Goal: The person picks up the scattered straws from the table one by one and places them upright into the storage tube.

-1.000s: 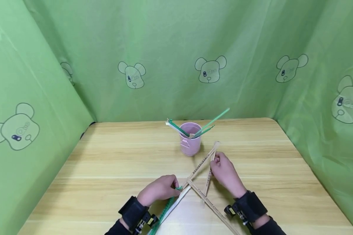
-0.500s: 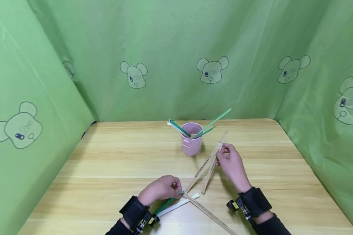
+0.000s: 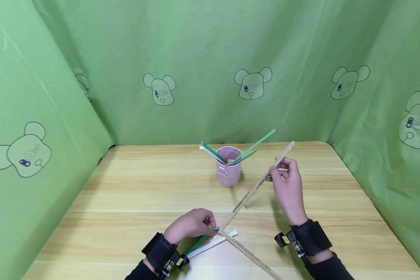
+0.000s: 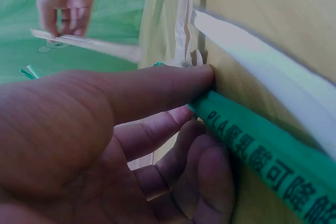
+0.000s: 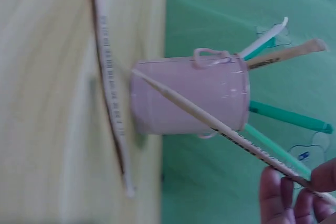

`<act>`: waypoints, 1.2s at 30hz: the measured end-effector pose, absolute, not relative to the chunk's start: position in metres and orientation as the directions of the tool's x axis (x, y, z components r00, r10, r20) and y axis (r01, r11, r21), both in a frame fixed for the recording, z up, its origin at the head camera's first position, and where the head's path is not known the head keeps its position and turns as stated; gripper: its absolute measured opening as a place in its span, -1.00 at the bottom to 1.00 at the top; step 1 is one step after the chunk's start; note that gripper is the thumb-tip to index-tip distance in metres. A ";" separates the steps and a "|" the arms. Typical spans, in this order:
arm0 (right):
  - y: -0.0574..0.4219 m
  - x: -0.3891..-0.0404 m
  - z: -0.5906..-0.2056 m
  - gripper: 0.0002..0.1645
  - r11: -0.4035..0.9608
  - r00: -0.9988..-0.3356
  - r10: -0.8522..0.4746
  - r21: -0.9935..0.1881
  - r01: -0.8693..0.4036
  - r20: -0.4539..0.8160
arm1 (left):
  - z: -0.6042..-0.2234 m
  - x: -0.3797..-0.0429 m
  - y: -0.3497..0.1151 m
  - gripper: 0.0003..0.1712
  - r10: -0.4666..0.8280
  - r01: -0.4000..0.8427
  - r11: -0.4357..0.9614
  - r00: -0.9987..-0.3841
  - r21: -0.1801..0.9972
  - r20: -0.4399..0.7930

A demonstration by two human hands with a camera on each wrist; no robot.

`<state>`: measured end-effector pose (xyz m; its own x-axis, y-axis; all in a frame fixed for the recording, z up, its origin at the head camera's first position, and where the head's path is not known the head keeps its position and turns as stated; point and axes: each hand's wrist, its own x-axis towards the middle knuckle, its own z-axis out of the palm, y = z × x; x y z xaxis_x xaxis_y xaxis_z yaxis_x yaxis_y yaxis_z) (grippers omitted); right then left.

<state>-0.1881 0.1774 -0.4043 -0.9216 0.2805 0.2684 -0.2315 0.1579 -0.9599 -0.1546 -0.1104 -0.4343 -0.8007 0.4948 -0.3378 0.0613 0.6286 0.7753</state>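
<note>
My left hand (image 3: 192, 223) pinches the end of a straw in a printed green wrapper (image 4: 273, 161) between thumb and fingers, low over the table. Right at those fingertips, the ends of two tan paper-wrapped straws meet: one runs toward the bucket (image 3: 234, 212), the other toward the lower right (image 3: 250, 254). Beside the green straw lies a white-wrapped straw (image 3: 210, 247). Farther right, my right hand (image 3: 287, 182) holds another tan paper-wrapped straw (image 5: 194, 109) near its upper end, raised and slanting down to the left. In the right wrist view it crosses in front of the bucket.
A small pink bucket (image 3: 227, 177) stands toward the back of the wooden table (image 3: 126, 186), with green, white and tan straws leaning out of it. Green curtains (image 3: 203, 46) hang around the back and sides.
My right hand has moved up and to the right, lifting a tan straw away from the others. My left hand stays nearly in place, while the straw ends have gathered at its fingertips.
</note>
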 end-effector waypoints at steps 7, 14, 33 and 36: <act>0.174 -0.191 -0.372 -0.71 0.132 -0.836 0.290 -0.885 -0.447 0.466 | -0.436 -0.155 -0.111 -0.83 0.490 0.057 0.625 -0.805 0.779 -0.334; 0.166 -0.198 -0.344 -0.71 0.095 -0.772 0.276 -0.816 -0.571 0.572 | -0.438 -0.154 -0.109 -0.82 0.488 0.073 0.633 -0.811 0.771 -0.323; 0.129 -0.222 -0.362 -0.70 0.230 -0.694 0.198 -0.721 -0.654 0.693 | -0.435 -0.153 -0.116 -0.82 0.464 0.092 0.616 -0.845 0.783 -0.266; 0.127 -0.224 -0.359 -0.69 0.203 -0.662 0.224 -0.699 -0.686 0.715 | -0.436 -0.153 -0.116 -0.81 0.461 0.092 0.618 -0.847 0.781 -0.266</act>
